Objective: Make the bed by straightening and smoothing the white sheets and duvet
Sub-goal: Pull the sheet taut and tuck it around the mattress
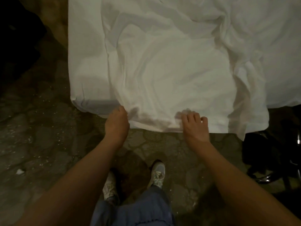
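Head camera looks straight down at the foot of the bed, and both hands are on the duvet (171,66). Left hand (116,123) has its fingers tucked under the near hem, curled round the cloth. Right hand (196,126) grips that same hem, fingers bent over the top. Duvet lies rumpled across the white sheet (84,62), its edge hanging over the patterned carpet (40,128). Pale sneakers (157,173) stand below.
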